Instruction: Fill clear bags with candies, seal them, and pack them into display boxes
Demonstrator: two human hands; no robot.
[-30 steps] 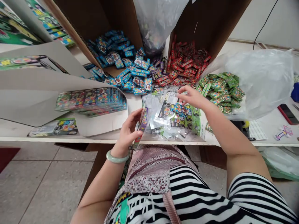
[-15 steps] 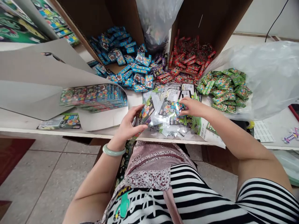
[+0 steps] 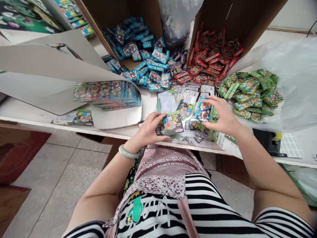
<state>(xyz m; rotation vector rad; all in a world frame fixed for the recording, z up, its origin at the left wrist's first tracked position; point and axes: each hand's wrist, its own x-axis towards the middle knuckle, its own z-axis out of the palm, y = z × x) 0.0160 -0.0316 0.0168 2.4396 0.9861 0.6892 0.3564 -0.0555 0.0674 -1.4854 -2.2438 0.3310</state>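
Observation:
My left hand [image 3: 148, 130] grips a dark printed bag [image 3: 170, 124] flat over the table's front edge, fingers closed round its left side. My right hand [image 3: 221, 115] pinches a small blue packet [image 3: 203, 111] just right of that bag. Both hands hover over a loose heap of clear and printed bags [image 3: 188, 102]. Behind it lie piles of blue packets [image 3: 146, 66], red packets [image 3: 210, 62] and green packets [image 3: 252, 92].
Two open cardboard boxes [image 3: 247, 19] stand at the back with a plastic bag between them. A large clear plastic bag [image 3: 292, 76] lies at right. A curled white card [image 3: 49, 82] covers a stack of filled bags [image 3: 106, 96] at left. The white table edge [image 3: 37, 120] runs across.
My left hand turned the dark bag from edge-on to flat and face up. My right hand picked up a blue packet and drew it back toward the bag. The camera shifted left.

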